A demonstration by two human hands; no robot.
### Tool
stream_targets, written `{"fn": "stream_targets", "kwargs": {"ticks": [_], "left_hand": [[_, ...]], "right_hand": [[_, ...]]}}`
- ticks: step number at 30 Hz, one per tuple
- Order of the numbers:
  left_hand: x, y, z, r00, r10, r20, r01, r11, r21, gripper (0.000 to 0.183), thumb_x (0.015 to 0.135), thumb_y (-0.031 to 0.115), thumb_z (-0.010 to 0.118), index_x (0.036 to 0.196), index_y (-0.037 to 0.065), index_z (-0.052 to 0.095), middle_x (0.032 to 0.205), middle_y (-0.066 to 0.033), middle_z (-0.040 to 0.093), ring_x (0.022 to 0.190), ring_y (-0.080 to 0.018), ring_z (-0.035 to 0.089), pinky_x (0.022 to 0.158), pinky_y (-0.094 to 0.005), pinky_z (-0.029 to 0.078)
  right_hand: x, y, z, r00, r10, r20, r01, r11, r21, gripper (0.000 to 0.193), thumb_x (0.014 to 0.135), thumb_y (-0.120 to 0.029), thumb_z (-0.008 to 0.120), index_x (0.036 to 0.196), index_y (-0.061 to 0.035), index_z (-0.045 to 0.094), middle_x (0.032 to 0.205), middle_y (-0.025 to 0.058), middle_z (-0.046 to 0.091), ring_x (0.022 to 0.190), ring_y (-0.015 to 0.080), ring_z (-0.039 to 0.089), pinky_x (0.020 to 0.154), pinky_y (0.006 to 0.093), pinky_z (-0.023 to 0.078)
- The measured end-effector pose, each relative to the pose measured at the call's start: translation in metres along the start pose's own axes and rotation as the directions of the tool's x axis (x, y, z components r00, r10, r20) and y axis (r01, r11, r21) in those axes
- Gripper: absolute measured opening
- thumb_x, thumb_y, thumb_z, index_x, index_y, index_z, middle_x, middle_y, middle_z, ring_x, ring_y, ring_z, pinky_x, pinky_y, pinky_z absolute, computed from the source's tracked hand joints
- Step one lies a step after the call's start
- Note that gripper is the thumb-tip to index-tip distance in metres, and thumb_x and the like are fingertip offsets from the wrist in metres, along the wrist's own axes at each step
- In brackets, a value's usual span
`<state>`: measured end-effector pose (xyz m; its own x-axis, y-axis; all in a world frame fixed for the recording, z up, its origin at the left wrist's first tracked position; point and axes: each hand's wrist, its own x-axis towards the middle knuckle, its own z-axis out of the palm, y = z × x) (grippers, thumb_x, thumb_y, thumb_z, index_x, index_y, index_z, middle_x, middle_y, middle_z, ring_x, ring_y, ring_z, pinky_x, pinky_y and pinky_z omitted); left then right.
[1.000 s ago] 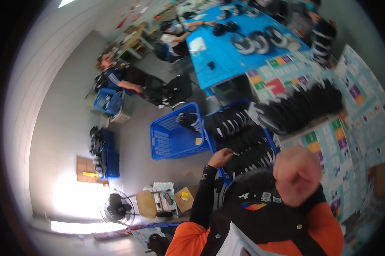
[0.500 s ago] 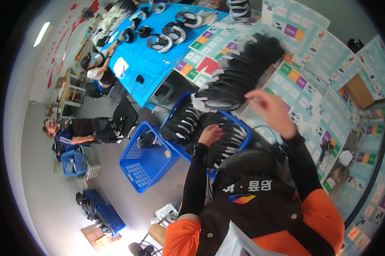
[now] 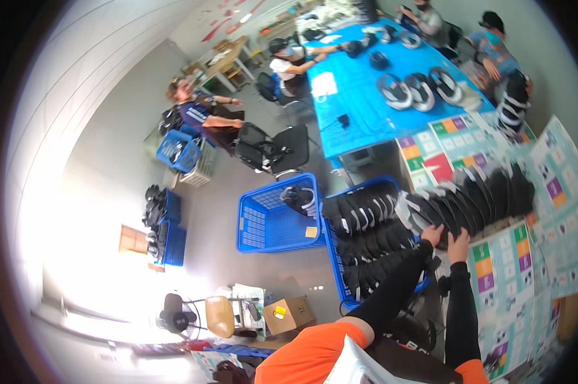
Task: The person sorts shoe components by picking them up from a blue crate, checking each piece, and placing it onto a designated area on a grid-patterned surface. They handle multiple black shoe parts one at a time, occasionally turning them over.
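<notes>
A long row of nested black-and-white curved pieces, resembling shoe uppers, lies on the printed sheets of the worktop. My left hand touches the lower edge of the row near its white end, fingers stretched toward the pieces. Just right of it, my right hand is at the same edge with thumb and fingers apart. No piece is lifted out in either hand. Left of the row, a blue basket holds several rows of similar pieces.
A second blue basket holds one dark piece near its corner. Beyond is a blue-covered table with ring-shaped pieces and people seated around it. Black chairs, a standing person and a cardboard box are to the left.
My view has swung left, so the scene sits further right. Both hands, previously apart with one over the basket and one raised beside the row, are now together at the row's near edge.
</notes>
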<state>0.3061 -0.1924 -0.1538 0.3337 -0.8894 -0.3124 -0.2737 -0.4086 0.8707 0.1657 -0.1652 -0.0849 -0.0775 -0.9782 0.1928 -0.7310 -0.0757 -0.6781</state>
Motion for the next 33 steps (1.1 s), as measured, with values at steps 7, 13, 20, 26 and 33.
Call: {"fn": "stream_targets", "kwargs": {"ticks": [7, 13, 20, 26, 33], "left_hand": [[-0.05, 0.051, -0.055, 0.925, 0.197, -0.324, -0.211, 0.977, -0.01, 0.043, 0.099, 0.039, 0.062, 0.09, -0.002, 0.058, 0.088, -0.0297, 0.064, 0.09, -0.0509, 0.061, 0.075, -0.0564, 0.047], [-0.101, 0.07, -0.2, 1.0, 0.023, -0.012, -0.026, 0.956, -0.291, 0.032, 0.099, 0.031, 0.066, 0.1, 0.0, 0.07, 0.085, -0.0038, 0.068, 0.078, -0.0118, 0.06, 0.071, -0.03, 0.049], [-0.22, 0.048, -0.336, 0.985, -0.169, -0.014, 0.15, 0.905, -0.397, 0.026, 0.101, 0.026, 0.064, 0.1, 0.0, 0.069, 0.086, 0.0013, 0.064, 0.079, -0.0077, 0.056, 0.07, -0.026, 0.045], [-0.278, 0.043, -0.368, 0.994, -0.094, -0.061, 0.021, 0.688, -0.725, 0.027, 0.102, 0.021, 0.062, 0.111, -0.003, 0.069, 0.106, -0.0063, 0.074, 0.098, -0.0138, 0.069, 0.085, -0.0263, 0.054], [-0.295, 0.016, -0.396, 0.988, -0.133, -0.082, 0.02, 0.626, -0.779, 0.029, 0.102, 0.022, 0.063, 0.117, -0.003, 0.068, 0.108, -0.0079, 0.073, 0.099, -0.0155, 0.07, 0.086, -0.0268, 0.054]], "right_hand": [[0.007, -0.017, -0.025, 0.826, 0.397, 0.401, -0.499, 0.845, 0.192, 0.05, 0.103, -0.031, 0.064, 0.138, -0.003, 0.04, 0.141, 0.0293, 0.043, 0.111, 0.0491, 0.057, 0.09, 0.0553, 0.052], [0.031, 0.028, -0.043, 0.988, -0.099, 0.12, 0.089, 0.992, 0.085, 0.081, 0.1, -0.03, 0.07, 0.16, -0.0033, 0.021, 0.132, 0.0205, 0.054, 0.097, 0.0363, 0.061, 0.084, 0.0512, 0.051], [-0.025, -0.272, -0.23, 0.783, -0.565, 0.259, 0.368, 0.758, 0.539, 0.098, 0.098, -0.027, 0.072, 0.165, -0.0043, 0.004, 0.076, 0.0054, 0.058, 0.065, 0.015, 0.056, 0.062, 0.0309, 0.049], [-0.088, -0.359, -0.292, 0.862, -0.504, 0.049, 0.289, 0.569, 0.77, 0.075, 0.097, -0.002, 0.062, 0.161, 0.0027, 0.022, 0.069, 0.0025, 0.061, 0.059, 0.0061, 0.055, 0.055, 0.0226, 0.043], [-0.095, -0.382, -0.297, 0.618, -0.562, 0.55, -0.587, 0.136, 0.798, 0.026, 0.105, -0.016, 0.046, 0.101, 0.0031, 0.064, 0.062, 0.0112, 0.063, 0.043, 0.0145, 0.051, 0.039, 0.0241, 0.037]]}}
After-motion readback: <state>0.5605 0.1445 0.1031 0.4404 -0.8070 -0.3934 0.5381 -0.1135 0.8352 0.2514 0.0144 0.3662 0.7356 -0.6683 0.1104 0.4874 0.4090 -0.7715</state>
